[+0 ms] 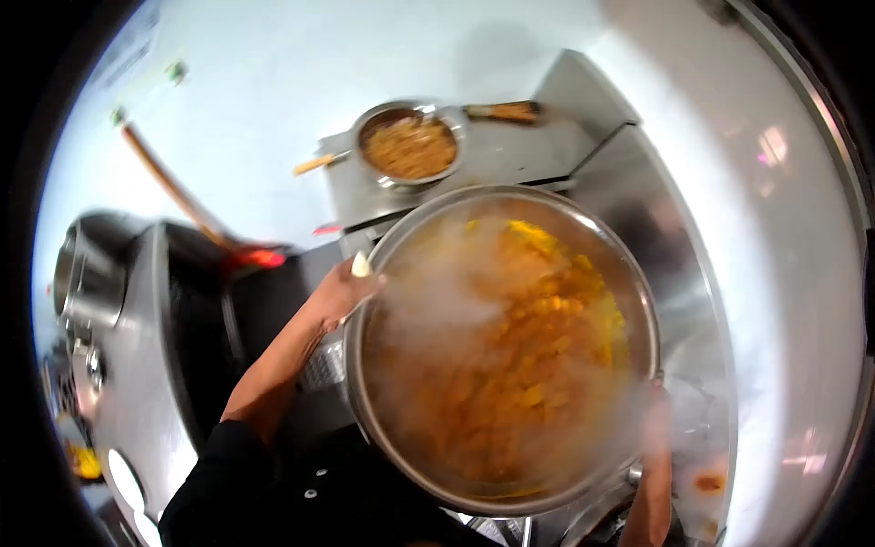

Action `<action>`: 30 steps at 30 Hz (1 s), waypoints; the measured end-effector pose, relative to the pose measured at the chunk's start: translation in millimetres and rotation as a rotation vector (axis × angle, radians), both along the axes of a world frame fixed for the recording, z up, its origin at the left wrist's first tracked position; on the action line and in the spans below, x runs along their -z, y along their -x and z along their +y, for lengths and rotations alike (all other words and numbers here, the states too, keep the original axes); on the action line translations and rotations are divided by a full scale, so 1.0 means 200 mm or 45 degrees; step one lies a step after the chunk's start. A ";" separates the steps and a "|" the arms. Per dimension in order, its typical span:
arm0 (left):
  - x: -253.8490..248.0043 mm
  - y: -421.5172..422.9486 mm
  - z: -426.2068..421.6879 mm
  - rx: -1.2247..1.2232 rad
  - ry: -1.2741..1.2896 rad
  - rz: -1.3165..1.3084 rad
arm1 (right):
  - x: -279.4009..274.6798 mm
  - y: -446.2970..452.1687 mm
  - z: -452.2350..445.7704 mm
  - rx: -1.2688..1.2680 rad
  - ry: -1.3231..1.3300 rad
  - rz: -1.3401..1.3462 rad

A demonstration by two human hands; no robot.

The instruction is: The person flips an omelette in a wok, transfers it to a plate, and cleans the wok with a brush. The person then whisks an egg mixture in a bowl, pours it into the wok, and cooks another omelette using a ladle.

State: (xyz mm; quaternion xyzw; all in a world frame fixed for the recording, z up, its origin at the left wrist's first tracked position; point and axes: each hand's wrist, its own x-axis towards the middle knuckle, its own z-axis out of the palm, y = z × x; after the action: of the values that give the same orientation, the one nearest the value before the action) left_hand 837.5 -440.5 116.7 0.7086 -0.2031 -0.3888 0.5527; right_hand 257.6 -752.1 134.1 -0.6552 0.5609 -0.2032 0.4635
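A large, wide steel pot (622, 260) of steaming orange-brown stew (538, 365) with chunks takes up the middle of the view. My left hand (344, 296) is closed at the pot's left side, where a handle would be. A small pale piece (362, 265), perhaps folded cloth, shows by its thumb. My right hand (654, 424) is at the pot's lower right side, half veiled by steam. Its fingers seem wrapped at the edge there, though the handle itself is hidden. Steam also blurs part of the stew.
Beyond the pot, a smaller pan (410, 146) of brown food stands on a steel surface, with a brush-like tool (504, 111) beside it. At the left are a steel counter (132, 383) and a steel container (91, 278). A steel splash panel (638, 196) stands at right.
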 end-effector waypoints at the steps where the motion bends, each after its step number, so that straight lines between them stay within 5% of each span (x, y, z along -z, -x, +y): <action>1: -0.08 -0.03 0.12 0.098 -0.148 0.126 | -0.09 -0.11 0.11 0.001 -0.052 -0.016; 2: 0.00 0.00 0.25 -0.049 0.198 0.285 | -0.14 -0.24 0.20 -0.031 -0.066 -0.044; 3: 0.19 -0.05 0.38 -0.038 0.137 0.134 | -0.16 -0.40 0.29 -0.086 -0.067 -0.082; 5: 0.04 -0.04 0.71 -0.012 -0.098 0.082 | -0.18 -0.74 0.55 -0.223 -0.075 -0.161; 7: 0.19 -0.06 0.97 -0.203 0.178 -0.087 | -0.19 -1.01 0.83 -0.312 -0.100 -0.219; 15: 0.08 -0.11 2.26 -0.671 0.072 -0.240 | -0.15 -1.61 1.56 -0.675 -0.245 -0.287; 22: 0.02 -0.04 3.39 -1.067 0.105 -0.234 | 0.45 -2.42 1.83 -1.282 -0.391 -0.447; 25: 0.00 0.10 3.80 -1.249 -0.158 -0.196 | 0.44 -2.83 2.36 -1.494 -0.319 -0.306; 26: 0.04 0.14 3.91 -1.338 -0.157 -0.160 | 0.51 -2.98 2.42 -1.493 -0.555 -0.291; 30: 0.16 0.30 4.22 -1.660 -0.076 -0.159 | 0.53 -3.51 2.97 -1.344 -0.488 -0.001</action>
State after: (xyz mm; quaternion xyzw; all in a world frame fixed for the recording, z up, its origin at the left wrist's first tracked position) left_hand 776.8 404.0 84.1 0.7227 0.2473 0.0625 0.6424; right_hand 960.5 -157.1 28.8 -0.7509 0.1835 0.1616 0.6134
